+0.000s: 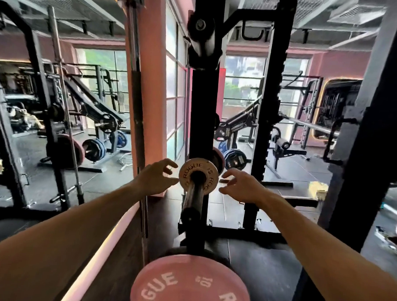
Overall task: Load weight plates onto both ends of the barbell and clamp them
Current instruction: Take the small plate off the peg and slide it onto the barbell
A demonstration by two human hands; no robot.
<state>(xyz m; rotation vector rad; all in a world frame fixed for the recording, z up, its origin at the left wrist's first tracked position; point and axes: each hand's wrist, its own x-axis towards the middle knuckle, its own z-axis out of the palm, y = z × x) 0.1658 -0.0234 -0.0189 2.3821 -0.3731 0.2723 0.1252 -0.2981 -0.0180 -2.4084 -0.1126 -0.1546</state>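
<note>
A small pale plate (198, 179), lettered ROGUE, sits on the dark sleeve of the barbell (193, 199) just below the middle of the frame. The sleeve runs from the plate toward the camera, its capped end lower in the frame. Behind the plate stands the black upright of the rack (202, 118).

The left hand (156, 180) is at the plate's left edge, fingers spread and curled, thumb low. Its fingertips are right at the rim; whether they press it I cannot tell. The right hand (239, 186) is just beside the plate's right edge, fingers loosely bent and apart, a narrow gap showing between them and the rim. Both hands are unclenched and grasp nothing. Both forearms are bare and reach in from the lower corners of the frame, converging on the plate, palms turned inward toward each other.

At the bottom centre a larger pink plate (191, 284), also lettered ROGUE, faces upward, cut off by the frame edge. In the upper left a second bar (134, 45) stands upright against a pink pillar (150, 80).
</note>
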